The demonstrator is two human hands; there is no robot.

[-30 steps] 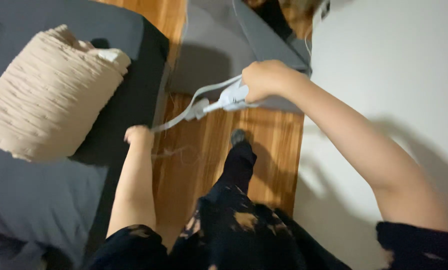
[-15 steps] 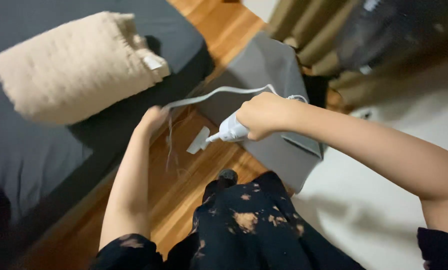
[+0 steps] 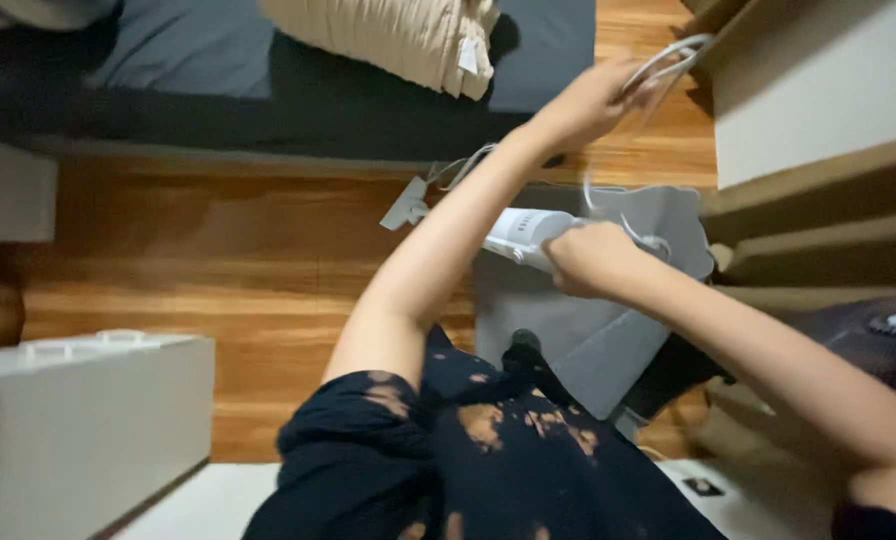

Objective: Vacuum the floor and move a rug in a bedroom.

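Above the wooden floor (image 3: 218, 270), the right hand (image 3: 590, 258) is gripping a white appliance (image 3: 524, 232) while the left hand (image 3: 596, 100) is clutching its cord (image 3: 668, 58).

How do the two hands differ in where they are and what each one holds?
The left hand is stretched far out and up over the wood floor, while the right hand stays lower and nearer the body. The left hand grips loops of thin white cord; the right hand wraps around the thick white body of a handheld appliance. Both are closed on parts of the same corded device.
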